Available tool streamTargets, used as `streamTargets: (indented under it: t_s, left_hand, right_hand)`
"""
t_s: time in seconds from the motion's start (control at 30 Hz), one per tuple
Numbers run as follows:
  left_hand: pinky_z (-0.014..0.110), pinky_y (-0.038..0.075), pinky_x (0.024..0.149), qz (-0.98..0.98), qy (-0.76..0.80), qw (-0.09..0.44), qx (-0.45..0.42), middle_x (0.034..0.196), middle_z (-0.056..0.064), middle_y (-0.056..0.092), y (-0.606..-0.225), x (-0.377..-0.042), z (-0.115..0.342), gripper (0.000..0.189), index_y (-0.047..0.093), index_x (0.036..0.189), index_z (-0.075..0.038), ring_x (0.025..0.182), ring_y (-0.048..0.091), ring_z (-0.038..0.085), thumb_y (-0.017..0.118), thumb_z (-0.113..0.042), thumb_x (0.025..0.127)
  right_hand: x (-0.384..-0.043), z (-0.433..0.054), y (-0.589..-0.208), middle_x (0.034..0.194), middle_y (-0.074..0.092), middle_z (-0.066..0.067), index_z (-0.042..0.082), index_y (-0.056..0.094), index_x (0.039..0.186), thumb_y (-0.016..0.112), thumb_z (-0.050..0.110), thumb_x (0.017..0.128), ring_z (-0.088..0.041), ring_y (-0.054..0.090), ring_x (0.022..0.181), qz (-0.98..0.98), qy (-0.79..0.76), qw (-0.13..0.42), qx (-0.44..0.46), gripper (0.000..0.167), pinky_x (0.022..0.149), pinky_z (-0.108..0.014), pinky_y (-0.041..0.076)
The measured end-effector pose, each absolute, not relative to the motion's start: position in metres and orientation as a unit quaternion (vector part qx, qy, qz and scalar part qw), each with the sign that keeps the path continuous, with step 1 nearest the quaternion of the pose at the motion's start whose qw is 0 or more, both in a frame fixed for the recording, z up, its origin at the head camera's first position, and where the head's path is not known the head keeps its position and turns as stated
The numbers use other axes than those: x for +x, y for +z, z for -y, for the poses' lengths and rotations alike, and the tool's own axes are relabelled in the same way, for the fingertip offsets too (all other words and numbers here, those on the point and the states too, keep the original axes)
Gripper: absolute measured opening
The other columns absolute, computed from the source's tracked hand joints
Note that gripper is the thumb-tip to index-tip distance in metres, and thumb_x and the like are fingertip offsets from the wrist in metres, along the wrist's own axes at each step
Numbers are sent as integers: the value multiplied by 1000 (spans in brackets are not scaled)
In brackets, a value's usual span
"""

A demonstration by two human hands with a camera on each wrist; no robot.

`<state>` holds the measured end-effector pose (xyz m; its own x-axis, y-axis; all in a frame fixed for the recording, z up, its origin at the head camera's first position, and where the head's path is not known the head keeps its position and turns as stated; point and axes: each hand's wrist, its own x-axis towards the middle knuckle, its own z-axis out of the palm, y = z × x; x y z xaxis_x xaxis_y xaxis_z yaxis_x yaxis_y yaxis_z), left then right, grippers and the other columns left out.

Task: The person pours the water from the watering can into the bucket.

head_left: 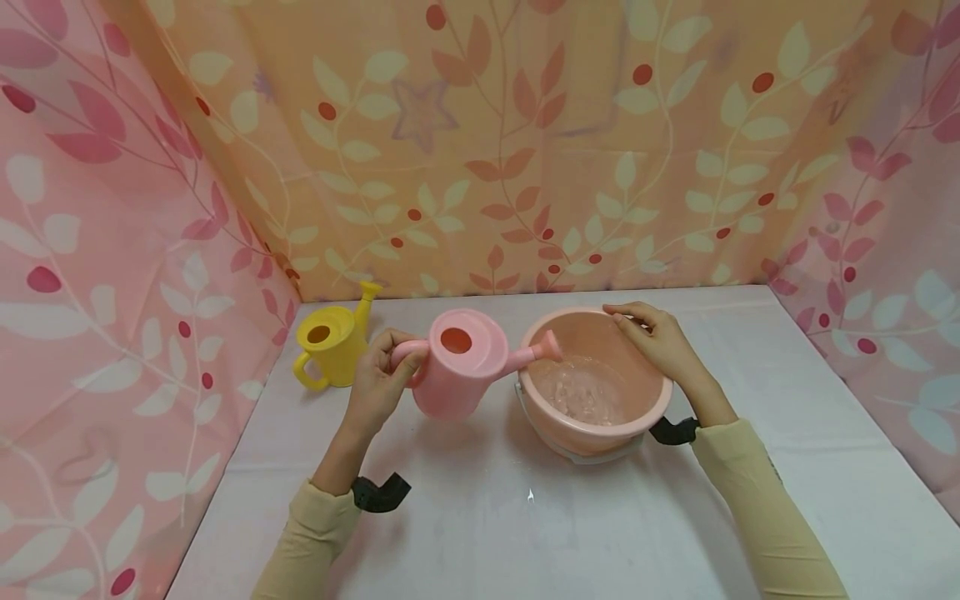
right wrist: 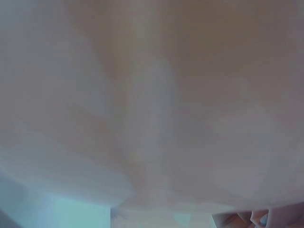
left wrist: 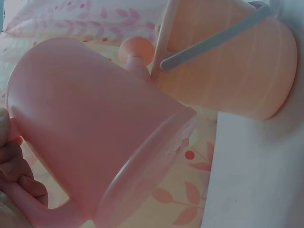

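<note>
My left hand (head_left: 377, 382) grips the handle of a pink watering can (head_left: 459, 375), fingers curled round it, also seen in the left wrist view. The can is held above the table, and its spout's rose (head_left: 551, 346) is over the left rim of a peach bucket (head_left: 585, 429). Rippled water (head_left: 581, 392) lies in the bucket; whether any falls from the rose I cannot tell. My right hand (head_left: 660, 337) holds the bucket's far right rim. The bucket's wall (right wrist: 152, 118) fills the right wrist view, blurred.
A yellow watering can (head_left: 333, 346) stands at the back left of the white table (head_left: 480, 533). The bucket's grey handle (left wrist: 213, 40) hangs down its side. Small wet spots show on the table in front. Floral cloth (head_left: 480, 150) encloses the back and sides.
</note>
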<state>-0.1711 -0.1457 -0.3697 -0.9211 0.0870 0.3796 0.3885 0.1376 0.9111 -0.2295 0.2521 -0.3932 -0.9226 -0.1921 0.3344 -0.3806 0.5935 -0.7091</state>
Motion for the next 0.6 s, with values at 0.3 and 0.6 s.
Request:
streamTargets:
  t_s: [0.3, 0.6]
  left_hand:
    - [26, 53, 68, 746, -640, 101, -154, 87, -5, 61, -363, -170, 144, 15, 55, 99, 3, 73, 53, 13, 61, -2, 87]
    - [24, 52, 71, 752, -630, 100, -168, 88, -9, 62, -359, -169, 144, 15, 54, 100, 3, 77, 55, 18, 60, -4, 88]
  right_hand:
    - [-216, -241, -374, 118, 60, -16, 2, 61, 119, 54, 14, 95, -16, 58, 93, 884, 424, 111, 164, 28, 69, -12, 44]
    - [-231, -253, -395, 119, 61, -7, 13, 62, 121, 53, 27, 95, -14, 58, 96, 886, 422, 110, 161, 30, 72, -15, 45]
